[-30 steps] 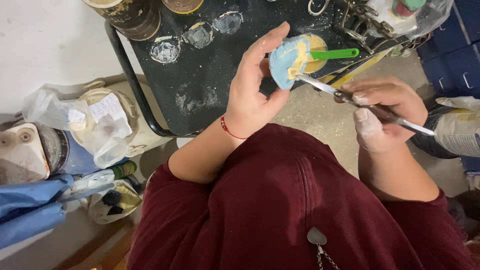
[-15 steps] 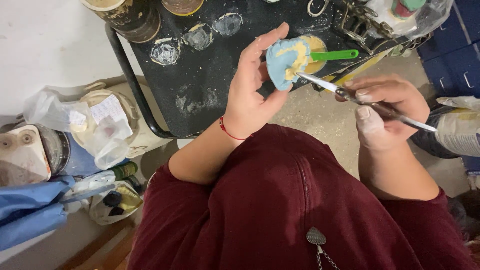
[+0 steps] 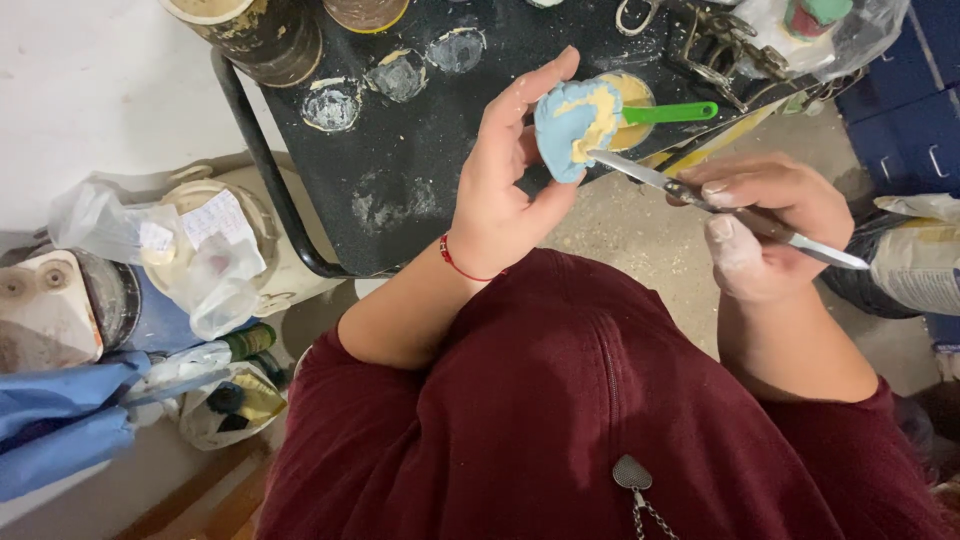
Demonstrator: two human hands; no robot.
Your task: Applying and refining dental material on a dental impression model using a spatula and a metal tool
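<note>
Left hand: your left hand (image 3: 505, 190) is curled around the blue mould (image 3: 572, 128), thumb under its lower edge and fingers stretched up behind it; keep that cradle firm so the piece does not rock under the blade.
Right hand: your right hand (image 3: 765, 225) is closed around the handle of the metal spatula (image 3: 700, 200) in a pen-like grip, with pale paste dried on the thumb; hold it low on the handle for finer control.
Mould position: the blue mould sits in the air above the near edge of the black table (image 3: 400, 170), just in front of the small cup with the green-handled tool (image 3: 668, 112).
Blade contact: the spatula tip touches the mould's right side where yellowish paste (image 3: 598, 118) lies; lay the blade flat and draw it along the surface rather than digging in with the point.
Paste coverage: the paste seems to cover only the right part of the mould, though the far side is hidden from this view, so tilt the piece toward you to check.
Support: bring your left wrist, the one with the red thread bracelet (image 3: 455, 262), nearer the table edge if your hand tires.
Spill risk: paste rings (image 3: 330, 105) already mark the table top; work over the table so drips land there and not on your dark red sweater (image 3: 560, 420).
</note>
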